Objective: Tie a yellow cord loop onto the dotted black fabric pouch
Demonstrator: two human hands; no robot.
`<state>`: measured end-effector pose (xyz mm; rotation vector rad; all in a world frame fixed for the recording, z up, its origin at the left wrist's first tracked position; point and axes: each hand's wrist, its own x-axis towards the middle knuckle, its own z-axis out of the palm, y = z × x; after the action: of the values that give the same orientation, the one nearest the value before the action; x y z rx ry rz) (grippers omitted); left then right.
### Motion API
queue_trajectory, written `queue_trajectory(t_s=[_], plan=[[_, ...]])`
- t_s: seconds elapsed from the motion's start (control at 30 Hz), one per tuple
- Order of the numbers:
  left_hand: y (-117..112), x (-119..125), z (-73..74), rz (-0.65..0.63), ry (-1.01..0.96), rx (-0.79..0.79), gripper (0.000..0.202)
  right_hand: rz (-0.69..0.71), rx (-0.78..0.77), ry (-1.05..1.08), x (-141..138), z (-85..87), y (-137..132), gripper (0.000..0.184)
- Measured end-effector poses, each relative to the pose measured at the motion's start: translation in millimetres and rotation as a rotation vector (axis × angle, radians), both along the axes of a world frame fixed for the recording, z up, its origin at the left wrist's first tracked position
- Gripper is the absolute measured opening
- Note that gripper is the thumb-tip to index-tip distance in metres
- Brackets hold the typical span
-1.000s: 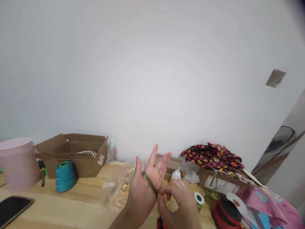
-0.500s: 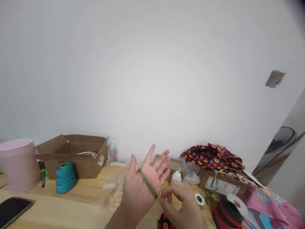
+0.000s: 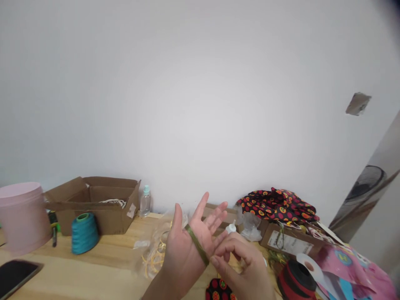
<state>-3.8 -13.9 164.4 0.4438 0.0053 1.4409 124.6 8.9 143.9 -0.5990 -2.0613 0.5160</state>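
Observation:
My left hand (image 3: pixel 190 241) is raised palm-up over the wooden table (image 3: pixel 93 266), fingers spread apart. An olive-green ribbon (image 3: pixel 196 246) runs across its palm from the thumb web to the outer edge. My right hand (image 3: pixel 242 266) sits just right of it, fingers curled in a pinch at the ribbon's lower end by the palm's edge. A small white squeeze bottle (image 3: pixel 231 227) stands just behind the two hands. A dark patterned fabric piece (image 3: pixel 218 289) lies below them at the frame's bottom.
An open cardboard box (image 3: pixel 93 202), teal thread cone (image 3: pixel 83 232), pink tub (image 3: pixel 20 214), clear bottle (image 3: pixel 145 201) and phone (image 3: pixel 15 273) sit left. A plastic bag with yellow loops (image 3: pixel 156 250) lies centre. Patterned cloth (image 3: pixel 276 204), a box (image 3: pixel 290 241) and ribbon rolls (image 3: pixel 300 275) crowd the right.
My right hand let go and dropped slightly half a second ago, then came back to pinch the ribbon at the palm's edge. The left hand stayed raised and open.

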Motion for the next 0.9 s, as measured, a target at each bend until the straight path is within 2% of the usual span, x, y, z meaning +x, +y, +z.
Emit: queue_trajectory(t_s=[0.13, 0.3, 0.53, 0.73, 0.9], plan=[[2, 2, -3.2, -0.05, 0.051, -0.056, 0.075, -0.006, 0.139, -0.016, -5, 0.8, -3, 0.007], [4, 7, -7.0, -0.114, 0.078, -0.087, 0.073, -0.056, 0.217, -0.027, -9, -5.6, -2, 0.01], [3, 12, -11.1, -0.121, 0.139, -0.127, 0.072, -0.101, 0.144, -0.025, -11, -10.5, -4, 0.01], [1, 12, -11.7, -0.262, 0.094, -0.109, 0.072, -0.051, -0.004, 0.047, 0, 6.8, -2, 0.011], [1, 14, -11.3, -0.262, 0.139, -0.196, 0.074, -0.033, 0.043, -0.012, 2, 9.6, 0, 0.011]])
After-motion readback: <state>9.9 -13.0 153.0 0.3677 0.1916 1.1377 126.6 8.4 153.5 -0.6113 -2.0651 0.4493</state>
